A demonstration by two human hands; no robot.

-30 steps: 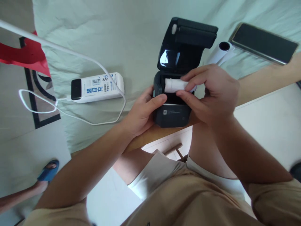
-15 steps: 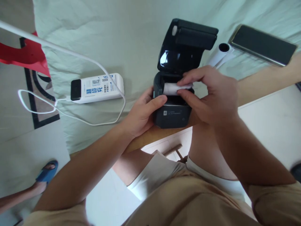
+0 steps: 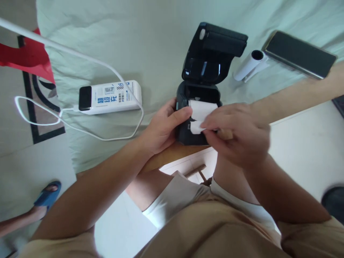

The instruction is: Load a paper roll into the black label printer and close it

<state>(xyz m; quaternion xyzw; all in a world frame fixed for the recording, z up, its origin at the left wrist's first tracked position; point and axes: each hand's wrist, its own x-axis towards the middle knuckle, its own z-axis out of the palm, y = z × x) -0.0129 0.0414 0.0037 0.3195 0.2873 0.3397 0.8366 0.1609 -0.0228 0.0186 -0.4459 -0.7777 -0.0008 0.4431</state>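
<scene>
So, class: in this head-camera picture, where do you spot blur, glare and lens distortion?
Head view: the right hand, pinching the paper strip, is smeared by motion; the left hand on the printer is sharp. Glare shines on the open lid. The wide lens bends the white cable and the edges.

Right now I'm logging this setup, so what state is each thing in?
Printer: lid open, paper roll inside.
Paper: end pulled out over the front.
Right hand: pinching the paper end.
Left hand: gripping the printer's side.
Spare roll: lying on its side.
Phone: screen dark.
Power bank: cable plugged in.
</scene>
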